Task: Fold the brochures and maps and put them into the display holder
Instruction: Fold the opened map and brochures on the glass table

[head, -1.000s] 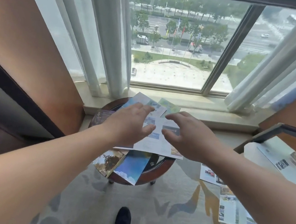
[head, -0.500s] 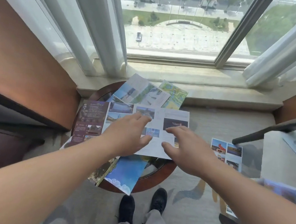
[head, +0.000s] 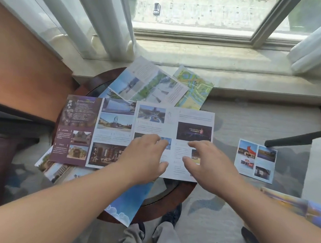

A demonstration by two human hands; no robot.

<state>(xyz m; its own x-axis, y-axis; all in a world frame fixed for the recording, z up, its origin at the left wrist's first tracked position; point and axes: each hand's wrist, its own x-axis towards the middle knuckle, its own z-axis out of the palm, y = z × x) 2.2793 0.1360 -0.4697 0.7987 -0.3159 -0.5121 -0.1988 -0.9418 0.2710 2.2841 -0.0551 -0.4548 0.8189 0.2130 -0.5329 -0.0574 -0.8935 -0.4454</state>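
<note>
The work area is a round wooden table (head: 173, 202) standing just near of a window sill (head: 242, 79). An open brochure (head: 114, 127), the largest sheet present, lies fully unfolded and flat across the top of the table, with its dark purple panel at the left and its white panels at the right. Far of it lie a second brochure (head: 150, 85), also unfolded, and a green map (head: 194, 89), which overlap each other. A blue leaflet (head: 131, 199) projects over the near rim of the table, and further sheets (head: 53, 168) show from under the left near corner of the open brochure. A small photo brochure (head: 255, 160) lies well apart to the right of the table; its supporting surface cannot be determined. The left hand (head: 145, 156) and the right hand (head: 209, 162) are both palm down over the near right part of the open brochure, fingers spread and slightly bent, pinching nothing; whether the fingertips touch the paper cannot be told. The display holder is not in view. Assessment: no sheet in view is folded and none is stowed, so the task is at an early stage. Every visible sheet remains to be folded and put into the holder.
</note>
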